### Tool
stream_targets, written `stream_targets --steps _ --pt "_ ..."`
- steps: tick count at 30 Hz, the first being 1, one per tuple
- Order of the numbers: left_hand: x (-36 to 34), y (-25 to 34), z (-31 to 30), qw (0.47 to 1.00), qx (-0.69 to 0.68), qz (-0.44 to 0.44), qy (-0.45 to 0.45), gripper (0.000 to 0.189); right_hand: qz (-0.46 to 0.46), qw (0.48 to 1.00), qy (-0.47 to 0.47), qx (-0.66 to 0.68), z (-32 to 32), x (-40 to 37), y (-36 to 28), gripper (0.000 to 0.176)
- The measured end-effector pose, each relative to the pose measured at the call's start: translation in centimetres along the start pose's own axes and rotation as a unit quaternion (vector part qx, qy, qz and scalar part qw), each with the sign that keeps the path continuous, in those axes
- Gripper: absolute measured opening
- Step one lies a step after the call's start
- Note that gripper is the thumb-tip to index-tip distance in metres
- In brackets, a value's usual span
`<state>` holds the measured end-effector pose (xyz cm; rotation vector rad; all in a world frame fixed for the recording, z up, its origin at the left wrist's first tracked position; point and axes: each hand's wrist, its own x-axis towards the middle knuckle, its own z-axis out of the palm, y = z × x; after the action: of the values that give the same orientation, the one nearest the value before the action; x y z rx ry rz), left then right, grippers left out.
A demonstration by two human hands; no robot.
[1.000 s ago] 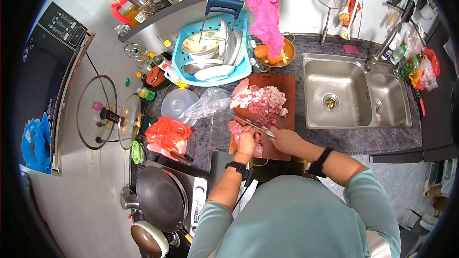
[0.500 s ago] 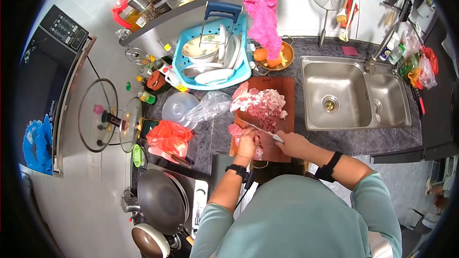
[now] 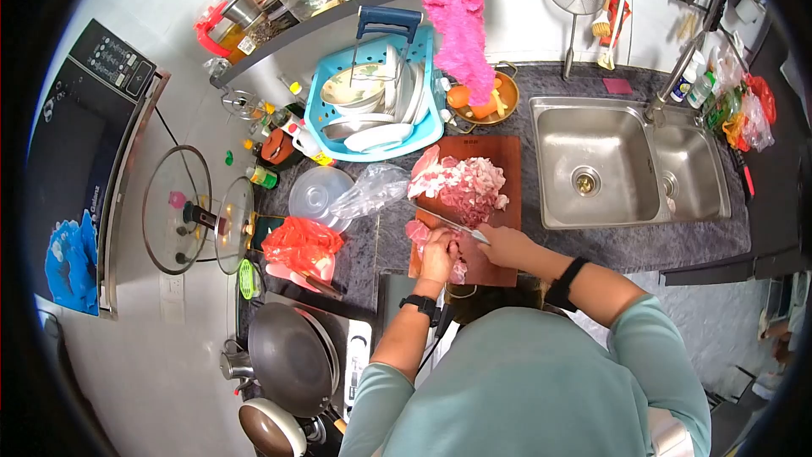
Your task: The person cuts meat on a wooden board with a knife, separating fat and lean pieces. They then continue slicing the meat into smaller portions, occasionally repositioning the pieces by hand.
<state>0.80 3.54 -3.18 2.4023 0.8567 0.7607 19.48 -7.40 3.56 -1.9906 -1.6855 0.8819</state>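
A reddish-brown cutting board point(image 3: 491, 270) lies on the dark counter with a heap of chopped raw meat point(image 3: 474, 186) on its upper half. My right hand point(image 3: 505, 247) is closed round the light handle of a knife point(image 3: 452, 222), whose blade points left across the board below the heap. Just below the blade, my left hand point(image 3: 439, 256) presses down with bent fingers on a piece of raw meat point(image 3: 417, 232). A smaller scrap of meat point(image 3: 458, 271) sits to the right of that hand.
Behind the board stands a blue dish rack point(image 3: 317, 131) with bowls, beside a pan point(image 3: 506, 106). A double sink point(image 3: 592, 220) is on the right. Red plastic bag point(image 3: 302, 242), clear bag point(image 3: 370, 189) and plastic lid point(image 3: 320, 193) lie left; a wok point(image 3: 290, 360) is lower left.
My right hand and the knife have moved slightly left and up. My left hand stays on the meat in nearly the same place. The view has shifted a little.
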Motion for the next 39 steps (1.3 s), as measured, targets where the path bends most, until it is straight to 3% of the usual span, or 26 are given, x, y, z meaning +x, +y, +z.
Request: stream_targets --steps 7,18,22,25,33,39 --pt "0.1 -0.3 0.3 1.000 0.000 -0.019 -0.019 0.017 0.026 0.999 -0.038 0.008 -2.3 -4.4 -0.6 0.030" --pt "0.3 0.2 0.2 1.000 -0.005 -0.018 -0.015 0.012 0.008 1.000 -0.011 0.021 1.7 2.4 -2.3 0.030" --pt "0.4 1.1 0.1 0.996 -0.016 -0.090 -0.012 0.014 0.034 0.998 -0.023 0.037 0.2 -0.3 -1.3 0.031" --pt "0.6 0.7 0.4 1.000 -0.024 0.004 0.018 0.014 0.041 0.997 0.004 0.067 -0.5 -2.2 0.2 0.031" --pt "0.4 0.7 0.4 1.000 -0.012 0.018 -0.023 0.011 0.056 0.997 -0.038 0.040 -1.6 -4.6 -1.6 0.028" --pt "0.3 0.7 0.3 0.999 0.005 0.016 -0.034 0.012 0.044 0.998 -0.004 0.038 1.9 1.2 -2.1 0.026"
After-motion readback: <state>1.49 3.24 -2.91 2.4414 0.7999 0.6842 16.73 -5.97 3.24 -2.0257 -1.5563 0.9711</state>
